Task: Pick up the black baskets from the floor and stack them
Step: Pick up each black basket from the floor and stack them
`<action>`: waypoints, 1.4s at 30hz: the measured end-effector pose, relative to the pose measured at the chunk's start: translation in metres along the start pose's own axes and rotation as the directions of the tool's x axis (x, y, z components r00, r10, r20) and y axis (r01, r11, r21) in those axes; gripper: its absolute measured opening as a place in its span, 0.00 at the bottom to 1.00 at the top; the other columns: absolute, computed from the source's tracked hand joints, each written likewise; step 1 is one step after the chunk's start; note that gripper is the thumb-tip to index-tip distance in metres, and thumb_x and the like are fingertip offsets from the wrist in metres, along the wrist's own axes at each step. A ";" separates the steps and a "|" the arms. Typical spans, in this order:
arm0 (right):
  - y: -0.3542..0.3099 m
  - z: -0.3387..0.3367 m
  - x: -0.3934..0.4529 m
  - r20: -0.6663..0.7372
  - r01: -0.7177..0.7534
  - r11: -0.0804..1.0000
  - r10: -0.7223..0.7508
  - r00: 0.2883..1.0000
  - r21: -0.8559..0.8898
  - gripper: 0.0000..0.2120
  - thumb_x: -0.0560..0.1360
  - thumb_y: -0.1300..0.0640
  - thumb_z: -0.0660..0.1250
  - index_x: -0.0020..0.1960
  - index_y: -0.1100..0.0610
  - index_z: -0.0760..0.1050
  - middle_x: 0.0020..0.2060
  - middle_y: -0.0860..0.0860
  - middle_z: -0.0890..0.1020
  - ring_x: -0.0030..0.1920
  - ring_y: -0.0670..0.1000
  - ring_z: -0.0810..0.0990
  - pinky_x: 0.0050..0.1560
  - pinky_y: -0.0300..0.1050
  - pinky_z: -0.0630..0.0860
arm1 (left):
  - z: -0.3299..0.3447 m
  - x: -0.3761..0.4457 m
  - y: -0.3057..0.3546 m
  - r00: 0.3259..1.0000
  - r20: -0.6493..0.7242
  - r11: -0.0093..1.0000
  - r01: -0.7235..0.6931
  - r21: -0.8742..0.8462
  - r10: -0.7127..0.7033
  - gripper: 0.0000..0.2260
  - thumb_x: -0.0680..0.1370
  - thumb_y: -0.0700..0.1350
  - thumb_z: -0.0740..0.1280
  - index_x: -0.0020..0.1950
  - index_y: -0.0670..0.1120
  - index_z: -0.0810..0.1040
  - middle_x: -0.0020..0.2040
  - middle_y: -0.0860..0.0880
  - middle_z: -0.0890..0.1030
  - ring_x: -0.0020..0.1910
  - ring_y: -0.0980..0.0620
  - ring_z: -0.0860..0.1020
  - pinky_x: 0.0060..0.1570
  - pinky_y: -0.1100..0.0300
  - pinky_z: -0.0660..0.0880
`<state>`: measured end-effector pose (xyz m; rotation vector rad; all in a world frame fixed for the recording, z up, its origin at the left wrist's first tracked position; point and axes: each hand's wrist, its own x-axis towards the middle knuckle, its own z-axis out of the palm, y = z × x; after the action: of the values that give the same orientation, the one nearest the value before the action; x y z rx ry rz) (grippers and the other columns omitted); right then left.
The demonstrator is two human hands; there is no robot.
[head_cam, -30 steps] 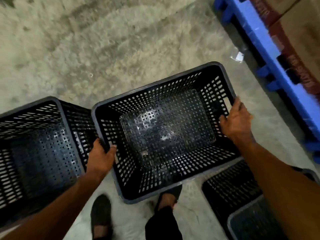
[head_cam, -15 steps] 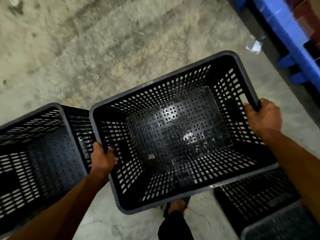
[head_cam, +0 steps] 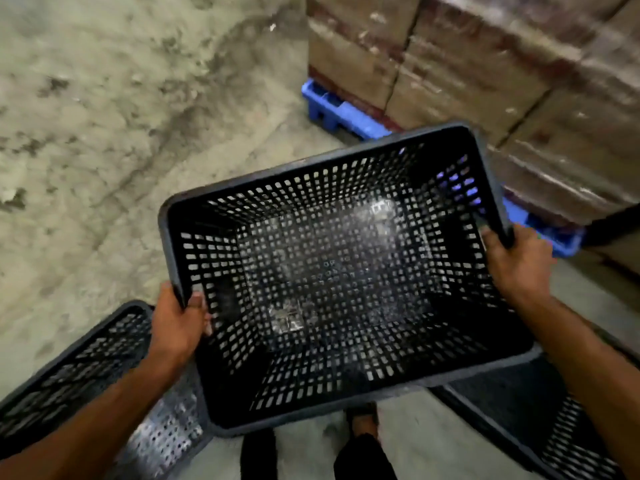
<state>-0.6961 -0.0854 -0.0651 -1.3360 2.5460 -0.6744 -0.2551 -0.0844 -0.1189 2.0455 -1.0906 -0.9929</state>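
I hold a black perforated plastic basket (head_cam: 332,271) in the air in front of me, its open top facing me and tilted. My left hand (head_cam: 178,323) grips its left rim and my right hand (head_cam: 516,261) grips its right rim. A second black basket (head_cam: 79,368) stands on the floor at the lower left, partly behind my left arm. A third black basket (head_cam: 540,420) sits at the lower right, partly under the held one and my right arm.
The floor (head_cam: 121,133) is bare stained concrete. A blue plastic pallet (head_cam: 339,112) loaded with wrapped cardboard boxes (head_cam: 485,71) stands close at the upper right. My feet (head_cam: 360,420) in dark shoes show below the held basket.
The basket has risen off the floor and swung right toward the pallet. Both hands kept their grip on its rims. My view turned right, bringing the stacked boxes into sight.
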 end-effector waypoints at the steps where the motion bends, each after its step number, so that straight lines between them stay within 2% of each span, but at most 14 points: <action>1: 0.010 -0.019 -0.009 -0.025 -0.013 1.000 0.014 1.000 0.015 0.22 0.74 0.43 0.59 0.44 0.64 0.75 0.41 0.70 0.80 0.43 0.63 0.80 0.41 0.55 0.72 | -0.003 -0.004 0.013 1.000 0.011 1.000 -0.028 0.005 0.028 0.02 0.79 0.41 0.60 0.48 0.45 0.67 0.35 0.46 0.74 0.31 0.46 0.74 0.33 0.56 0.77; 3: 0.036 -0.069 -0.028 -0.091 -0.091 0.994 0.096 0.991 0.054 0.21 0.75 0.44 0.60 0.46 0.63 0.75 0.41 0.69 0.80 0.44 0.63 0.81 0.41 0.54 0.72 | 0.003 -0.022 0.049 0.994 0.045 0.995 -0.097 0.027 0.096 0.03 0.78 0.43 0.61 0.47 0.49 0.67 0.38 0.45 0.77 0.36 0.42 0.78 0.43 0.44 0.78; 4: 0.051 -0.089 -0.036 -0.114 -0.119 0.991 0.126 0.985 0.067 0.21 0.76 0.44 0.60 0.46 0.64 0.75 0.41 0.70 0.80 0.45 0.65 0.81 0.40 0.53 0.71 | 0.009 -0.031 0.065 0.990 0.059 0.991 -0.132 0.038 0.130 0.03 0.78 0.44 0.61 0.46 0.49 0.68 0.39 0.43 0.77 0.38 0.40 0.79 0.44 0.40 0.78; 8: 0.119 -0.158 -0.068 -0.185 -0.238 0.954 0.271 0.945 0.185 0.34 0.70 0.29 0.53 0.43 0.61 0.74 0.38 0.68 0.80 0.42 0.65 0.80 0.40 0.53 0.73 | 0.060 -0.078 0.125 0.950 0.148 0.956 -0.287 0.063 0.275 0.04 0.76 0.48 0.61 0.46 0.49 0.69 0.42 0.39 0.80 0.40 0.38 0.80 0.42 0.39 0.78; 9: 0.141 -0.174 -0.076 -0.200 -0.289 0.936 0.329 0.923 0.203 0.33 0.70 0.29 0.54 0.43 0.61 0.74 0.38 0.67 0.80 0.41 0.64 0.80 0.40 0.54 0.74 | 0.079 -0.092 0.138 0.935 0.177 0.943 -0.325 0.075 0.308 0.03 0.76 0.47 0.61 0.46 0.49 0.70 0.42 0.39 0.80 0.40 0.37 0.79 0.43 0.39 0.78; 13: 0.228 -0.233 -0.115 -0.237 -0.502 0.843 0.537 0.810 0.195 0.20 0.76 0.47 0.61 0.47 0.66 0.74 0.42 0.70 0.80 0.45 0.68 0.80 0.44 0.56 0.74 | 0.161 -0.159 0.184 0.855 0.319 0.887 -0.455 0.081 0.410 0.04 0.77 0.42 0.62 0.50 0.44 0.72 0.41 0.41 0.78 0.42 0.38 0.79 0.46 0.45 0.77; 16: 0.287 -0.269 -0.144 -0.272 -0.611 0.760 0.650 0.710 0.221 0.18 0.77 0.51 0.61 0.49 0.67 0.74 0.46 0.70 0.80 0.50 0.68 0.79 0.47 0.56 0.73 | 0.227 -0.209 0.211 0.767 0.439 0.835 -0.546 0.065 0.467 0.05 0.77 0.40 0.62 0.52 0.40 0.73 0.42 0.40 0.78 0.42 0.39 0.78 0.45 0.49 0.74; 20: 0.340 -0.281 -0.161 -0.301 -0.680 0.695 0.716 0.629 0.234 0.19 0.77 0.52 0.61 0.52 0.70 0.74 0.50 0.72 0.79 0.53 0.69 0.77 0.49 0.56 0.72 | 0.288 -0.247 0.227 0.701 0.522 0.771 -0.625 0.122 0.486 0.06 0.77 0.40 0.61 0.51 0.39 0.72 0.44 0.39 0.78 0.43 0.41 0.77 0.45 0.51 0.73; 23: 0.375 -0.271 -0.165 -0.340 -0.668 0.704 0.706 0.622 0.241 0.21 0.77 0.50 0.61 0.45 0.71 0.74 0.44 0.72 0.79 0.47 0.69 0.78 0.41 0.52 0.68 | 0.327 -0.258 0.228 0.694 0.551 0.754 -0.636 0.166 0.464 0.06 0.78 0.42 0.61 0.50 0.40 0.71 0.44 0.38 0.78 0.42 0.40 0.77 0.43 0.51 0.72; 26: 0.409 -0.254 -0.162 -0.334 -0.691 0.680 0.729 0.598 0.247 0.23 0.78 0.48 0.59 0.41 0.69 0.71 0.41 0.71 0.78 0.43 0.68 0.78 0.39 0.49 0.66 | 0.363 -0.261 0.223 0.678 0.585 0.721 -0.659 0.214 0.446 0.07 0.78 0.43 0.61 0.52 0.40 0.70 0.46 0.36 0.79 0.44 0.37 0.79 0.44 0.49 0.74; 31: 0.441 -0.232 -0.148 -0.263 -0.684 0.690 0.724 0.638 0.237 0.21 0.78 0.47 0.58 0.46 0.67 0.72 0.42 0.68 0.79 0.44 0.66 0.78 0.42 0.52 0.72 | 0.396 -0.266 0.216 0.686 0.595 0.696 -0.663 0.275 0.419 0.10 0.78 0.42 0.61 0.57 0.38 0.70 0.48 0.39 0.77 0.44 0.43 0.74 0.43 0.51 0.70; 34: 0.442 -0.227 -0.138 -0.242 -0.674 0.720 0.692 0.680 0.165 0.16 0.79 0.49 0.56 0.54 0.62 0.69 0.46 0.66 0.79 0.48 0.67 0.78 0.45 0.57 0.74 | 0.396 -0.262 0.210 0.662 0.605 0.647 -0.703 0.295 0.443 0.12 0.78 0.41 0.62 0.59 0.37 0.69 0.50 0.33 0.79 0.47 0.36 0.77 0.45 0.48 0.72; 37: 0.442 -0.227 -0.137 -0.227 -0.688 0.718 0.691 0.686 0.107 0.17 0.79 0.48 0.54 0.60 0.59 0.66 0.48 0.67 0.79 0.48 0.68 0.78 0.46 0.59 0.75 | 0.384 -0.264 0.202 0.617 0.649 0.584 -0.749 0.312 0.445 0.17 0.78 0.42 0.60 0.66 0.40 0.64 0.52 0.31 0.79 0.49 0.30 0.78 0.47 0.44 0.73; 42: 0.438 -0.230 -0.136 -0.197 -0.703 0.695 0.718 0.667 0.153 0.14 0.79 0.50 0.56 0.57 0.60 0.69 0.46 0.65 0.79 0.47 0.67 0.78 0.40 0.51 0.69 | 0.368 -0.266 0.191 0.594 0.673 0.578 -0.762 0.294 0.441 0.18 0.80 0.45 0.57 0.69 0.42 0.61 0.49 0.31 0.80 0.44 0.31 0.79 0.40 0.51 0.71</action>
<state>-1.0215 0.3108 -0.0772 -0.1373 2.8722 -0.7541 -0.7400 -0.0049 -0.0784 1.4911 -2.4803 -0.9169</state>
